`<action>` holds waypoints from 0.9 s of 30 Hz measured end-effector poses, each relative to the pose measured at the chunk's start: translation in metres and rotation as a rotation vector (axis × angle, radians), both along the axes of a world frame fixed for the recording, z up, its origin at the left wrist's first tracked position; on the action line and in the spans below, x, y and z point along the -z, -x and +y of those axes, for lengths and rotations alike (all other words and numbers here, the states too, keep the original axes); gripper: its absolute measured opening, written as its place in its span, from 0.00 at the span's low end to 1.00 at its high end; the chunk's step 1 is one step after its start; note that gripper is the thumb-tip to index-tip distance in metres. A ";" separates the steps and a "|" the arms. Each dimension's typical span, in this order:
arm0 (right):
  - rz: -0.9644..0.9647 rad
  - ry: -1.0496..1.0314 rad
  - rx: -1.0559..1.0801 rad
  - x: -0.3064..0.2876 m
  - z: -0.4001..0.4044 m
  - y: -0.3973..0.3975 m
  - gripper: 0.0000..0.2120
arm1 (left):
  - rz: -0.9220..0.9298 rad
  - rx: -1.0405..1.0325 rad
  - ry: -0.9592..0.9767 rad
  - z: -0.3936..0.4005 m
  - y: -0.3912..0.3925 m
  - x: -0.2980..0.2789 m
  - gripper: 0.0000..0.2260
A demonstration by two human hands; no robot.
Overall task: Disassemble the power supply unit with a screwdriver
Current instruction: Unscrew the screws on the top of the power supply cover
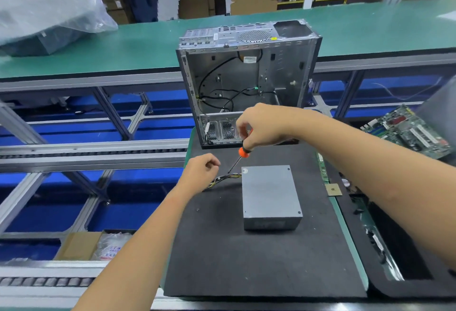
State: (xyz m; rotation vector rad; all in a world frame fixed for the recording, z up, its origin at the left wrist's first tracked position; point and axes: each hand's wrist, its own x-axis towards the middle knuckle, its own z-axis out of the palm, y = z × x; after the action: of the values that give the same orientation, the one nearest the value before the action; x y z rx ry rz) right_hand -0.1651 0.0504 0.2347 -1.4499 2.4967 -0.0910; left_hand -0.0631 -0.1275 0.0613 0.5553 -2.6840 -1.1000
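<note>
A grey power supply unit (270,194) lies flat on the black mat (222,249) — its cable bundle (225,178) trails leftward under the curled left hand (201,170). The right hand (261,128) grips an orange-handled screwdriver (240,155), tip angled down beside the unit's far-left corner. An open computer case (246,81) stands at the mat's far edge.

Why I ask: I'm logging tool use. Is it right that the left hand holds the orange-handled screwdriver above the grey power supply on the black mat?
Not quite. The head view shows the right hand holding the screwdriver; the left hand is by the cables. The power supply does lie on the black mat.
</note>
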 end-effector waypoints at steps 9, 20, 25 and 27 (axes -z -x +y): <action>0.087 -0.048 0.131 -0.010 0.055 0.038 0.08 | -0.048 0.412 0.082 0.092 0.077 -0.006 0.07; -0.024 -0.042 0.249 0.011 0.074 0.080 0.09 | -0.083 0.429 0.086 0.128 0.116 0.012 0.06; -0.044 -0.053 0.208 0.022 0.069 0.090 0.08 | -0.056 0.402 0.024 0.126 0.118 0.016 0.04; -0.052 -0.055 0.200 0.023 0.068 0.092 0.08 | -0.056 0.396 0.006 0.125 0.119 0.017 0.04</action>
State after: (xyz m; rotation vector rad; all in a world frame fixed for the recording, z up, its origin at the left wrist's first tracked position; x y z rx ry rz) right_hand -0.2567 0.1185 0.2119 -1.1587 2.5732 -0.0943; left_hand -0.1817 -0.0029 0.0443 0.0498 -2.9233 -1.1794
